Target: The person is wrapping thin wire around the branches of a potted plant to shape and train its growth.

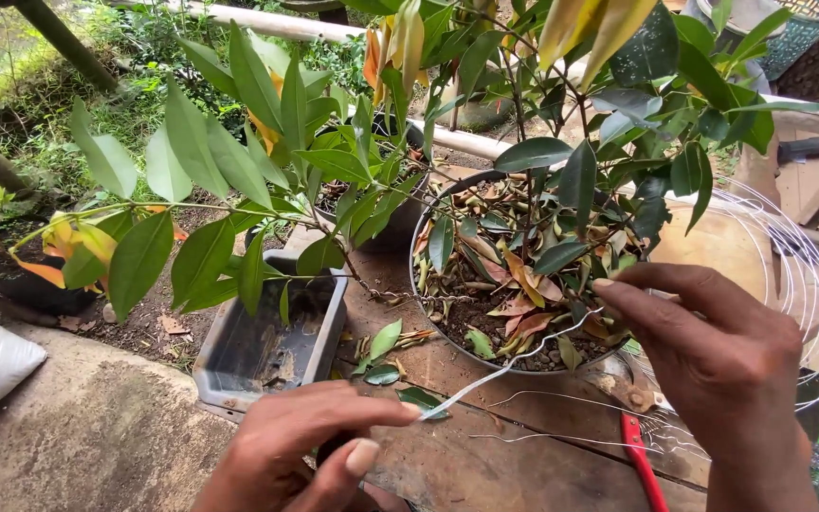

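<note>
Thin silvery wire [509, 365]: long axis runs diagonally, low end pinched by left hand [300, 446] fingers, high end by right hand [713, 365] fingers, above wooden desk [485, 455].

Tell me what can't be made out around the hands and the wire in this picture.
Head view:
- Red-handled tool: its working end is hidden under the right hand.
- Left hand: wrist cut off by the bottom edge.
- Wire: too thin to follow into the coil.
- Potted tree: trunk base hidden by fallen leaves; top cut off.
</note>
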